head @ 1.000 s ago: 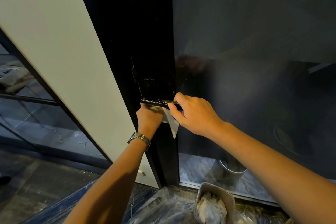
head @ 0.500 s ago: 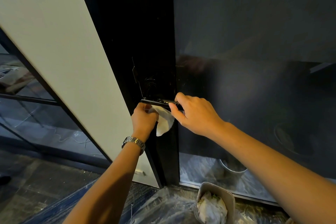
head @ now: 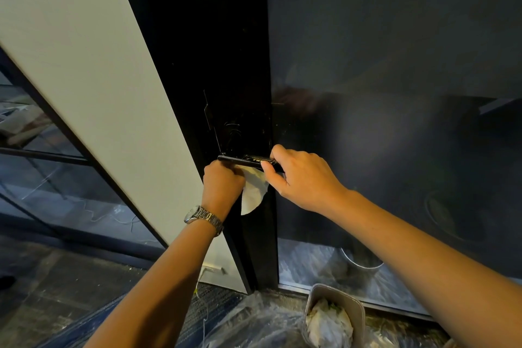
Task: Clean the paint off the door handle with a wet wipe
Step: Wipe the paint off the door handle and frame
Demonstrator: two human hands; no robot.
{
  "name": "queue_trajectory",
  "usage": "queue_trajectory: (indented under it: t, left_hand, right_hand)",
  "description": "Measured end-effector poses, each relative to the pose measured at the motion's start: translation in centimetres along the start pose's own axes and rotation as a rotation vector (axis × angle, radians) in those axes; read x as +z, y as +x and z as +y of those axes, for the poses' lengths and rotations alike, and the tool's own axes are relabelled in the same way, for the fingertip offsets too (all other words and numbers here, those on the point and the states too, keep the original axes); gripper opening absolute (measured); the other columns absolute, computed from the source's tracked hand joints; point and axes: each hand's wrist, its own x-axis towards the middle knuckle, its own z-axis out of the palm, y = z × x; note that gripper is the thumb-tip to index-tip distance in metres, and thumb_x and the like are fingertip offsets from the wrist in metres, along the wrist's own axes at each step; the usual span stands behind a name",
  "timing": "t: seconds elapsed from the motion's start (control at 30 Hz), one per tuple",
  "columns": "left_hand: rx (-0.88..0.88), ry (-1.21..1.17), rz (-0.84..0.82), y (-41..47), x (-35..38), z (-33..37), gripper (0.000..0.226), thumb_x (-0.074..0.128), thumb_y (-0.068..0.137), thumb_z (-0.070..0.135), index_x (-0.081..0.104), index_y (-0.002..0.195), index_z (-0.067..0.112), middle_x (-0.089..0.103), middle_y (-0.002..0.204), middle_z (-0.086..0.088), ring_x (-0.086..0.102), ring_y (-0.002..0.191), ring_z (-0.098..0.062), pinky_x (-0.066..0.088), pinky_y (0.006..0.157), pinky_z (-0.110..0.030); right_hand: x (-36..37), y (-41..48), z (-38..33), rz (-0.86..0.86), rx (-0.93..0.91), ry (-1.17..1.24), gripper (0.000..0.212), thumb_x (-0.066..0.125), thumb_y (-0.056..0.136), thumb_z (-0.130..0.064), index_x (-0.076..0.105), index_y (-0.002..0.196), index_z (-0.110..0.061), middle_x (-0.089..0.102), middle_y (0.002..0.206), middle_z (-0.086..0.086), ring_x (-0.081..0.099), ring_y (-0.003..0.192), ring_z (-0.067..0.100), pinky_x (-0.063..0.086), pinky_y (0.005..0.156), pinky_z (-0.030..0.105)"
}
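Head-cam view looking down at two bare arms reaching to a black door (head: 211,65). The door handle (head: 243,159), a slim black lever w/ pale flecks on its top face, runs level between both hands. R hand (head: 302,178) pinches the lever's free end, thumb & fingers closed on it, prob. to steady it so it doesn't dip under rubbing. L hand (head: 223,183) is curled into a fist round a white wet wipe (head: 252,192), knuckles up against the lever's underside near its pivot end, likely so the wipe gets pressed onto the lower face & edge. So neither hand is free: R grasps the handle, L grasps the wipe. Relative to the L grip, the handle sits directly above, touching the top of the fist. The loose part of the wipe spills out of the fist on the side facing the R hand & hangs below the lever, between the two hands, just under the R thumb. Relative to the R grip, the lever sticks out toward the L hand, most of its length bare. Flecks near the R fingertips suggest the job isn't done; can't tell how much paint is left underneath. Metal watch (head: 203,217) on L wrist. Well below the hands, on floor covered w/ plastic sheet (head: 254,325), a small bin (head: 316,289) holds crumpled white material. Dark glass panel (head: 395,93) behind R hand.
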Motion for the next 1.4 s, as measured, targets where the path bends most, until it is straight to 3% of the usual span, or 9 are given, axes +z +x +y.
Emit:
queue_trajectory:
  t: [0.17, 0.33, 0.47, 0.63, 0.9, 1.07, 1.17, 1.33, 1.4]
  left_hand:
    - [-0.121, -0.081, -0.053, 0.1, 0.7, 0.9, 0.014, 0.067, 0.076, 0.003, 0.064, 0.088, 0.001, 0.06, 0.081, -0.006, 0.057, 0.073, -0.015, 0.045, 0.061, -0.018]
    - [-0.154, -0.135, 0.001, 0.5, 0.0, 1.0, 0.003, 0.062, 0.08, 0.007, 0.061, 0.079, 0.004, 0.055, 0.067, -0.001, 0.053, 0.062, -0.012, 0.045, 0.058, -0.009]
    - [-0.365, -0.425, -0.004, 0.7, -0.3, 0.0, 0.011, 0.053, 0.083, 0.0, 0.062, 0.081, 0.006, 0.058, 0.089, -0.014, 0.061, 0.094, -0.035, 0.056, 0.08, -0.041]
    - [-0.572, -0.736, -0.05, 0.2, -0.6, -0.6, 0.025, 0.044, 0.091, 0.0, 0.054, 0.114, 0.001, 0.052, 0.104, -0.015, 0.055, 0.096, -0.03, 0.053, 0.08, -0.036]
    - [-0.151, -0.299, 0.136, -1.0, 2.3, 0.5, 0.036, 0.049, 0.086, -0.003, 0.043, 0.121, -0.001, 0.05, 0.12, -0.018, 0.054, 0.105, -0.027, 0.046, 0.081, -0.017]
    - [0.135, 0.075, 0.022, -1.2, 2.1, -1.2, 0.032, 0.056, 0.086, 0.011, 0.053, 0.116, 0.0, 0.043, 0.128, -0.014, 0.055, 0.105, -0.028, 0.045, 0.093, -0.026]
    - [0.12, 0.084, 0.02, -0.8, 1.5, -1.2, 0.034, 0.061, 0.084, 0.014, 0.054, 0.115, 0.001, 0.048, 0.123, -0.013, 0.058, 0.099, -0.027, 0.05, 0.089, -0.027]
    - [-0.022, -0.059, 0.01, 0.4, 1.8, -0.4, 0.021, 0.065, 0.08, 0.026, 0.064, 0.089, 0.008, 0.063, 0.075, 0.0, 0.056, 0.058, -0.005, 0.04, 0.043, -0.006]
    - [-0.125, -0.157, 0.009, 0.1, 1.8, -0.2, 0.017, 0.065, 0.08, 0.021, 0.063, 0.085, 0.005, 0.062, 0.071, -0.002, 0.054, 0.055, -0.005, 0.04, 0.046, -0.009]
  right_hand:
    - [0.1, 0.1, 0.0, 0.008, 0.006, -0.015, 0.03, 0.036, 0.097, -0.041, 0.05, 0.099, -0.014, 0.056, 0.073, -0.002, 0.048, 0.053, 0.011, 0.028, 0.043, 0.017]
    - [0.1, 0.0, 0.0, 0.007, 0.01, -0.023, 0.03, 0.036, 0.097, -0.041, 0.049, 0.097, -0.015, 0.054, 0.071, -0.004, 0.046, 0.052, 0.011, 0.027, 0.043, 0.018]
    - [0.0, 0.0, 0.0, 0.005, 0.011, -0.02, 0.03, 0.035, 0.097, -0.041, 0.05, 0.1, -0.015, 0.054, 0.074, -0.004, 0.046, 0.053, 0.01, 0.027, 0.043, 0.018]
    - [0.0, -0.1, -0.1, 0.005, 0.009, -0.016, 0.032, 0.033, 0.098, -0.041, 0.051, 0.103, -0.015, 0.059, 0.079, -0.002, 0.052, 0.058, 0.012, 0.035, 0.045, 0.019]
    - [0.0, -0.1, -0.2, -0.001, 0.032, -0.004, 0.032, 0.034, 0.098, -0.041, 0.051, 0.104, -0.015, 0.056, 0.079, -0.004, 0.053, 0.061, 0.011, 0.038, 0.047, 0.018]
    - [0.1, 0.0, -0.2, 0.012, 0.027, -0.005, 0.031, 0.035, 0.097, -0.041, 0.051, 0.101, -0.015, 0.055, 0.075, -0.004, 0.051, 0.057, 0.011, 0.032, 0.044, 0.018]
    - [0.3, 0.1, -0.1, 0.025, 0.018, -0.005, 0.031, 0.036, 0.097, -0.041, 0.052, 0.1, -0.015, 0.055, 0.073, -0.005, 0.05, 0.056, 0.01, 0.029, 0.044, 0.016]
    - [0.3, 0.1, 0.0, 0.03, 0.015, -0.002, 0.034, 0.035, 0.097, -0.042, 0.052, 0.103, -0.013, 0.061, 0.078, 0.0, 0.05, 0.058, 0.011, 0.029, 0.044, 0.016]
    - [0.3, 0.1, -0.1, 0.027, 0.022, -0.008, 0.035, 0.035, 0.097, -0.042, 0.053, 0.103, -0.014, 0.059, 0.076, -0.001, 0.051, 0.058, 0.011, 0.031, 0.045, 0.016]
